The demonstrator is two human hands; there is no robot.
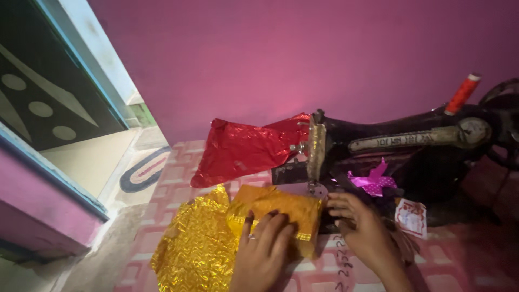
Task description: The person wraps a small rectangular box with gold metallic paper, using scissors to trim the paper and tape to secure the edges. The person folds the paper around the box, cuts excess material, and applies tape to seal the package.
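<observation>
A shiny gold fabric (pixel 200 243) lies folded on a pink patterned cloth, its right edge under the needle of a black sewing machine (pixel 411 146). My left hand (pixel 263 246) lies flat on the folded gold piece, fingers spread, a ring on one finger. My right hand (pixel 363 227) rests beside the needle plate, fingertips touching the gold fabric's edge. Behind the machine's head lies a crumpled red shiny fabric (pixel 243 148).
A red thread spool (pixel 463 93) stands on top of the machine. A magenta scrap (pixel 373 182) and a small white-and-red paper tag (pixel 411 217) lie by the machine's base. A pink wall rises behind; a doorway with a striped mat (pixel 143 172) opens at left.
</observation>
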